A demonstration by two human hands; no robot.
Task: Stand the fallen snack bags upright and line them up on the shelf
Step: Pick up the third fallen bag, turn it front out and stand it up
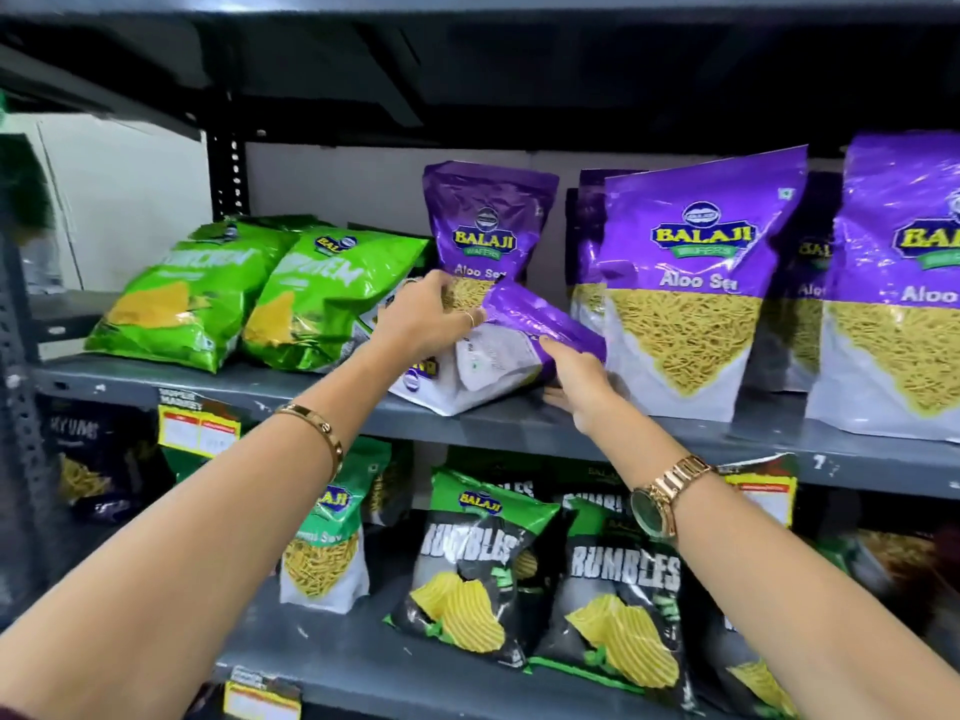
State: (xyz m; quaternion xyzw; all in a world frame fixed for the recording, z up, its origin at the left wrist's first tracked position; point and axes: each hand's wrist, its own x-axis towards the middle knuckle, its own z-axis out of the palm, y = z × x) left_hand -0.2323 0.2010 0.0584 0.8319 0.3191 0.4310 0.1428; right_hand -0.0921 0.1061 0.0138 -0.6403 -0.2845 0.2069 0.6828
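Both hands, left hand (426, 314) and right hand (576, 379), grip a tipped purple bag (498, 350) mid-frame; standing bags (696, 283) read "BALAJI Aloo Sev".

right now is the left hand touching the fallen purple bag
Touching. The head view shows the left hand laid over the top of the fallen purple bag, fingers curled onto it; the right hand holds its other side.

Both forearms are bare, the left hand (426, 317) wearing a thin ring (470, 319) with a gold bangle (317, 431) at the wrist, the right hand (584, 384) above a rose-gold, dark-faced watch (665, 498).
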